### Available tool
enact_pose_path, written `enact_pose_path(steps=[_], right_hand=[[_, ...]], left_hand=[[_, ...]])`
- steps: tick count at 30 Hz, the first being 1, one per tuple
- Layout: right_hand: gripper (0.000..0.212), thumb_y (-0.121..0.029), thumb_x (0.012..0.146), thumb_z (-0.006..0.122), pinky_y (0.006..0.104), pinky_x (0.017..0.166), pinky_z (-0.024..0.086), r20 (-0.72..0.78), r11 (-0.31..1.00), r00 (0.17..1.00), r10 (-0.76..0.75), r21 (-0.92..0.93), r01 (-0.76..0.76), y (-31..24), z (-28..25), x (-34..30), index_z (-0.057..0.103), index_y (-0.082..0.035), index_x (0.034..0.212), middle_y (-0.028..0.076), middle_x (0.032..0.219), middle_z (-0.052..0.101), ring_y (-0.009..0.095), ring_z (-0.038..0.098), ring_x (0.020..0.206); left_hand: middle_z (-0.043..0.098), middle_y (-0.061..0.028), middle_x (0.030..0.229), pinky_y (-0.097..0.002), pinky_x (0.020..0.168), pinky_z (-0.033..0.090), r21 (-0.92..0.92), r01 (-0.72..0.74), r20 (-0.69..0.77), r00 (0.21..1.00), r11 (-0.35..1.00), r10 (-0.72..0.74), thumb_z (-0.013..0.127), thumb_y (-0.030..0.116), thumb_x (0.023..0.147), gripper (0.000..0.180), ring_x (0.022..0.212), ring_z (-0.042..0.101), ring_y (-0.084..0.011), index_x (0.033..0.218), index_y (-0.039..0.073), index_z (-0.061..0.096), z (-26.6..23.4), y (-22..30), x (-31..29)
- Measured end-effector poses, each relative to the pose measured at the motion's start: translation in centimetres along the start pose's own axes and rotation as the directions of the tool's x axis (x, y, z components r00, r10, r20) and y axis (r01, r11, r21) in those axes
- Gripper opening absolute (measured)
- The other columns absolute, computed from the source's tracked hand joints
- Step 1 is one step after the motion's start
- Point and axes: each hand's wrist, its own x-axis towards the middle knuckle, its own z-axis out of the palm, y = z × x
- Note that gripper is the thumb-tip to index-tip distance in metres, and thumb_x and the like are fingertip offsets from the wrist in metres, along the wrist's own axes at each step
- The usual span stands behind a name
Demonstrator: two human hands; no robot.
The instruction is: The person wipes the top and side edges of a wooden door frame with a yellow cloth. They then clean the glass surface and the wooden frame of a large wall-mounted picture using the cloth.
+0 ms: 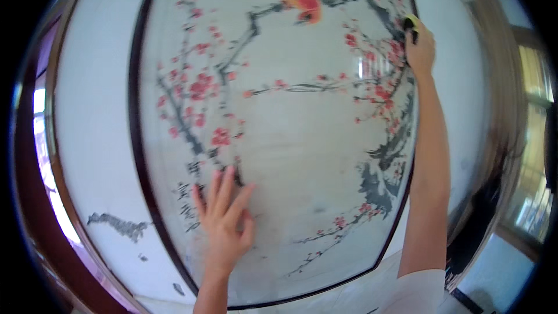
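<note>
A large framed picture of red blossoms on dark branches fills the middle of the view. Its surface is glossy, with a bright reflection near the right side. My left hand lies against the lower left of the picture, fingers spread, holding nothing. At the upper right, my right hand is closed around a small yellow-and-black object, next to the dark frame's right edge. Most of that object is hidden by my fingers, so its exact kind is unclear. My right arm stretches up along the frame's right side.
White wall surrounds the frame, with a grey peeled patch at lower left. A brown-framed opening lets in light at far left. Brown curtain-like folds and a window are at right.
</note>
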Motion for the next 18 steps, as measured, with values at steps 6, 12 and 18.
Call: enact_pose_path(steps=[6, 12, 18], right_hand=[[0.038, -0.038, 0.092, 0.052, 0.0518, 0.088, 0.045, 0.131, 0.935, 0.926, 0.354, -0.075, -0.347, -6.6, 0.1, 2.5, 0.054, -0.021, 0.125, 0.015, 0.114, 0.06, 0.034, 0.054, 0.111], [0.05, -0.042, 0.088, 0.056, 0.0522, 0.094, 0.042, 0.033, 0.985, 0.988, 0.151, 0.078, -0.154, -19.0, 4.6, 10.3, 0.051, -0.018, 0.131, 0.023, 0.124, 0.052, 0.042, 0.049, 0.115], [0.061, -0.061, 0.082, 0.051, 0.0576, 0.099, 0.034, 0.141, 0.938, 0.986, 0.083, 0.323, -0.125, -40.4, 2.2, 14.0, 0.056, -0.022, 0.129, 0.024, 0.134, 0.045, 0.045, 0.042, 0.123]], left_hand=[[0.043, -0.0129, 0.145, -0.057, 0.113, 0.008, -0.081, -0.04, -0.022, 0.999, 0.996, 0.038, 0.056, 0.009, 0.071, 0.047, 0.137, 0.036, -0.029, 0.117, 0.014, 0.064, 0.2, -0.9, -0.1], [0.039, -0.0101, 0.148, -0.0589, 0.111, 0.012, -0.087, -0.077, -0.036, 0.997, 0.993, 0.074, 0.059, 0.015, 0.073, 0.05, 0.138, 0.034, -0.0259, 0.123, 0.018, 0.061, 0.6, -1.0, -0.6], [0.039, -0.0086, 0.148, -0.0598, 0.11, 0.016, -0.098, -0.103, -0.054, 0.994, 0.99, 0.098, 0.06, 0.016, 0.073, 0.049, 0.138, 0.034, -0.0248, 0.123, 0.018, 0.061, 0.8, -1.4, -0.6]])
